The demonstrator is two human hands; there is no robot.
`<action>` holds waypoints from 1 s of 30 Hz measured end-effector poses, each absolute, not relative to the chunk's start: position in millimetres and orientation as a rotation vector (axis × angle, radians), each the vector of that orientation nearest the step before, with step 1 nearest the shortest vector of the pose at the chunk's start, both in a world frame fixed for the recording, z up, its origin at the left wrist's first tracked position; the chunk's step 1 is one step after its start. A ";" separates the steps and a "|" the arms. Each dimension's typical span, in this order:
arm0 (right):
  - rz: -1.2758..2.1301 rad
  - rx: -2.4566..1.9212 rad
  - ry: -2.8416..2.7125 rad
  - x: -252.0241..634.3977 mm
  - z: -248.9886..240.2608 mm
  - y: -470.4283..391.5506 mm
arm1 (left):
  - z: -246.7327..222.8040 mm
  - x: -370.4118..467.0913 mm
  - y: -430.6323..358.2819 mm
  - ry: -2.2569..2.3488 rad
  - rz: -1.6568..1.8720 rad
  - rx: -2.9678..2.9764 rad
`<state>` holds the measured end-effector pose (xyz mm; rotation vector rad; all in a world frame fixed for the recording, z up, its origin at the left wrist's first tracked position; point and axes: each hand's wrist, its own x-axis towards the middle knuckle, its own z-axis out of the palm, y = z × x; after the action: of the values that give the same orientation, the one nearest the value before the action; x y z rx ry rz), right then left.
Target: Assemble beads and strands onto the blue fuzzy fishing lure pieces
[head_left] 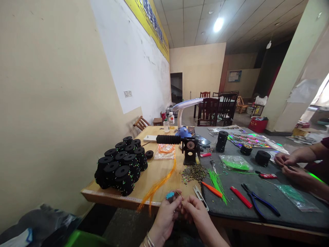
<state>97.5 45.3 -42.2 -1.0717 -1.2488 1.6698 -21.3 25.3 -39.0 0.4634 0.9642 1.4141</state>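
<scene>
Near the front edge of the table, my left hand [167,213] is closed around a small bunch of bright blue pieces [170,195], too small to name further. My right hand [194,210] is pinched close beside it, fingertips almost meeting the left ones. A thin yellowish strand [179,193] shows between the fingertips; what the right fingers grip is hard to make out. Just beyond my right hand lie thread snips [200,198] and an orange tapered tool [211,189]. To the left, a bundle of orange strands [160,185] hangs over the table edge.
Black foam spools [124,171] stand stacked at left. Behind are a black winding device [190,151], a pile of small beads [194,172] and a desk lamp [183,130]. Blue-handled pliers [259,200] and a red lighter [241,197] lie right. A co-worker's hands [291,166] work at far right.
</scene>
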 end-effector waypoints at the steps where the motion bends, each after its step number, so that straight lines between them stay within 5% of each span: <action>1: 1.668 -1.070 -1.248 97.5 -42.8 45.1 | -39.4 -21.3 25.7 0.962 1.414 0.466; 30: 1.665 -1.064 -1.269 97.7 -48.3 45.3 | -46.3 -23.0 26.7 0.949 1.419 0.422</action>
<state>97.7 45.3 -48.3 -1.0642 -1.2694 1.6655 -23.0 26.7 -46.3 0.4220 0.9493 1.4189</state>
